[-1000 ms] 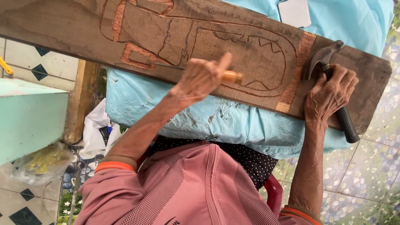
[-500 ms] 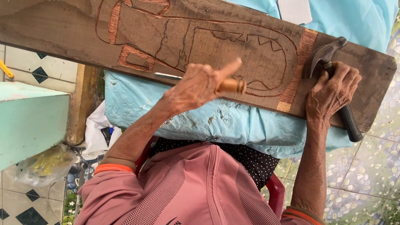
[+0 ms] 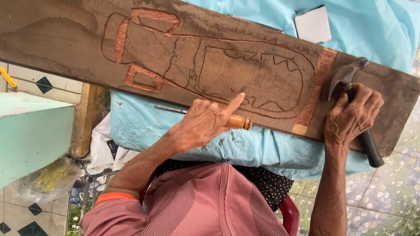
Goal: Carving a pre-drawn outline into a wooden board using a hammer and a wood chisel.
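Left hand [image 3: 203,124] grips chisel [image 3: 218,118], now lowered off the carving to the plank's [image 3: 65,48] near edge, over the blue cloth [image 3: 245,150]. Right hand [image 3: 352,113] still closed around hammer [image 3: 350,94], resting on plank, unmoved.

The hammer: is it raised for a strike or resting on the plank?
Resting. The hammer lies flat on the wooden plank, its head touching the wood, with the right hand wrapped around its handle.
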